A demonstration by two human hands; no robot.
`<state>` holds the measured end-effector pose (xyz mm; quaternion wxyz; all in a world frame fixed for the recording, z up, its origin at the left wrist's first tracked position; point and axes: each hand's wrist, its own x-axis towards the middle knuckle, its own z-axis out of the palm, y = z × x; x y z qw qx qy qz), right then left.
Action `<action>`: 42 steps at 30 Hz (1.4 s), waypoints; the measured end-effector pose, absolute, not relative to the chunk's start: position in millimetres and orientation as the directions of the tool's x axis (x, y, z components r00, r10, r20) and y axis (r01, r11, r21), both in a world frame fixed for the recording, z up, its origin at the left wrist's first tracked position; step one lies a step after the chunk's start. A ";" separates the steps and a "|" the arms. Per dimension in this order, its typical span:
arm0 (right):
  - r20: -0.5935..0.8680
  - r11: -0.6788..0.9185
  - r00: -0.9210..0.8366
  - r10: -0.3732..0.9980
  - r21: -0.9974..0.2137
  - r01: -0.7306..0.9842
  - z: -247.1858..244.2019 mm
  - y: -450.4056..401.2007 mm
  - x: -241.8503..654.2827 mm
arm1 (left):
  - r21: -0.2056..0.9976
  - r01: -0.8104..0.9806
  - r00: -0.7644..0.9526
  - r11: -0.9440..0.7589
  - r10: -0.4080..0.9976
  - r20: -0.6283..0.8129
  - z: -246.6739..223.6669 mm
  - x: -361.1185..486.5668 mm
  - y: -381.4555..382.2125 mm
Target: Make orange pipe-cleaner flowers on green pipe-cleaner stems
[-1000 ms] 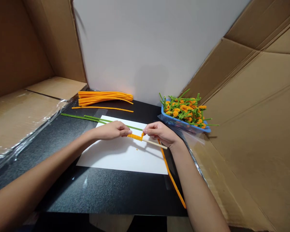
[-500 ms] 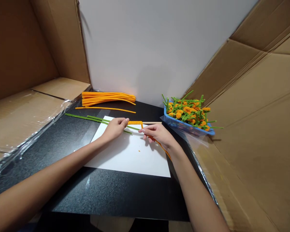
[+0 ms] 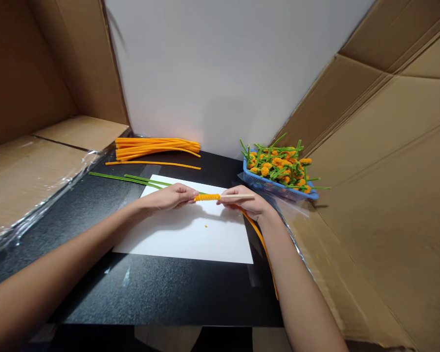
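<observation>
My left hand (image 3: pixel 170 198) pinches the left end of a tight orange pipe-cleaner coil (image 3: pixel 207 197) wound on a thin wooden stick (image 3: pixel 238 196). My right hand (image 3: pixel 244 202) holds the stick just past the coil. A long orange pipe cleaner (image 3: pixel 261 245) runs from the coil under my right hand and hangs past the table edge. Both hands are above a white paper sheet (image 3: pixel 183 234). Green pipe cleaners (image 3: pixel 126 178) lie across its far edge, their ends hidden behind my left hand.
A bundle of orange pipe cleaners (image 3: pixel 156 149) and one loose strand (image 3: pixel 154 165) lie at the back. A blue plastic basket (image 3: pixel 275 187) holds several orange flowers on green stems. Cardboard walls (image 3: pixel 370 195) and a white board (image 3: pixel 223 73) surround the black table (image 3: pixel 161 288).
The stick has swung from slanting to nearly level, with the coil held between my hands. The trailing orange strand now runs lower past my right wrist.
</observation>
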<state>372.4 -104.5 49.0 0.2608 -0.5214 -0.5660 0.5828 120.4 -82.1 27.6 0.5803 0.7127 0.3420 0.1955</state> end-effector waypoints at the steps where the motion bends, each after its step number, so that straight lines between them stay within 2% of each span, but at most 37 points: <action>1: -0.328 -0.224 -0.332 0.885 -0.923 0.313 50.8 -104.6 374.3 | 0.942 0.294 0.725 -0.163 0.680 -0.108 29.9 117.9 -81.1; 4: -0.347 -0.237 -0.335 0.876 -0.915 0.327 54.4 -104.9 377.6 | 0.820 0.384 0.781 -0.424 0.623 -0.043 36.8 113.4 -78.9; 7: -0.340 -0.237 -0.344 0.875 -0.922 0.306 55.8 -106.5 375.8 | 0.631 0.504 0.749 -0.589 0.663 0.020 39.4 113.6 -78.6; 10: -0.316 -0.223 -0.330 0.889 -0.930 0.292 58.1 -109.6 370.0 | 0.417 0.649 0.665 -0.636 0.741 0.094 36.8 116.4 -80.4; 13: -0.274 -0.204 -0.268 0.924 -0.943 0.261 60.9 -112.5 362.9 | 0.261 0.786 0.523 -0.561 0.827 0.204 32.8 119.9 -83.8; 14: -0.255 -0.197 -0.250 0.934 -0.952 0.233 61.2 -113.1 360.7 | 0.255 0.811 0.471 -0.526 0.847 0.246 31.9 120.9 -85.2; 16: -0.216 -0.179 -0.234 0.948 -0.969 0.167 60.5 -113.6 356.7 | 0.324 0.820 0.373 -0.472 0.870 0.322 31.3 122.9 -88.2; 19: -0.178 -0.147 -0.231 0.957 -0.978 0.146 56.5 -113.1 351.6 | 0.514 0.749 0.241 -0.418 0.894 0.377 32.5 125.7 -91.6; 22: -0.194 -0.142 -0.223 0.955 -0.963 0.230 52.1 -111.8 347.6 | 0.694 0.618 0.164 -0.370 0.923 0.347 31.4 128.0 -90.4; 25: -0.241 -0.175 -0.223 0.945 -0.945 0.278 48.7 -109.7 348.2 | 0.842 0.422 0.241 -0.335 0.937 0.252 26.1 128.3 -83.8; 28: -0.274 -0.211 -0.228 0.934 -0.940 0.268 46.2 -107.1 357.0 | 0.906 0.288 0.404 -0.309 0.897 0.177 24.0 125.0 -77.1; 34: -0.305 -0.246 -0.371 0.877 -0.949 0.199 49.8 -104.5 381.2 | 0.858 0.285 0.742 -0.428 0.664 0.085 44.8 112.9 -77.9; 37: -0.335 -0.285 -0.384 0.860 -0.941 0.184 56.4 -105.9 384.1 | 0.788 0.330 0.825 -0.520 0.565 0.027 49.5 111.9 -81.6; 39: -0.333 -0.270 -0.391 0.858 -0.940 0.209 61.1 -107.9 382.7 | 0.672 0.424 0.808 -0.607 0.589 0.022 46.3 113.5 -82.8; 42: -0.276 -0.201 -0.361 0.891 -0.951 0.234 66.4 -111.6 378.6 | 0.418 0.653 0.657 -0.632 0.747 0.103 38.3 115.8 -81.9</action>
